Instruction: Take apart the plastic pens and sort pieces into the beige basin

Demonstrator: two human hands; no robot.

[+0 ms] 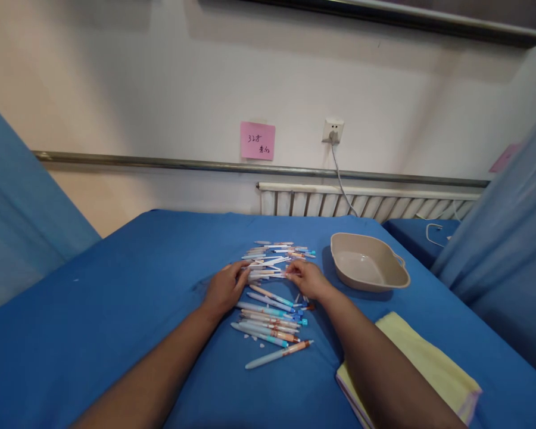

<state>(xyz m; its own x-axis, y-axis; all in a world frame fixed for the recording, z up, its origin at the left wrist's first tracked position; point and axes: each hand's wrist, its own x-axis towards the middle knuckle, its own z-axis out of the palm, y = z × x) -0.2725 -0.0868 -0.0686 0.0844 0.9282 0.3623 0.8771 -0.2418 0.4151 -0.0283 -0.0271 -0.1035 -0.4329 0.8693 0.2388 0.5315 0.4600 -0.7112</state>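
A loose pile of pens (268, 325) in pale blue, white and orange-brown lies on the blue-covered table. Farther back, thin white sticks (274, 260) lie across more pens. My left hand (223, 289) is at the left ends of these sticks, its fingers curled round them; the fingertips are partly hidden. At the right ends, my right hand (307, 279) has thumb and fingers pinched together on a white stick. One pen with an orange-brown grip (279, 354) lies apart, nearest to me. Small white bits (254, 338) are scattered beside the pens.
A beige plastic basin (368, 265) stands right of the pens. A folded yellow cloth (422, 366) lies under my right forearm. Behind the blue-covered table (116, 298) are a white radiator (312, 199), a metal rail and a socket with a cable. Blue curtains hang on both sides.
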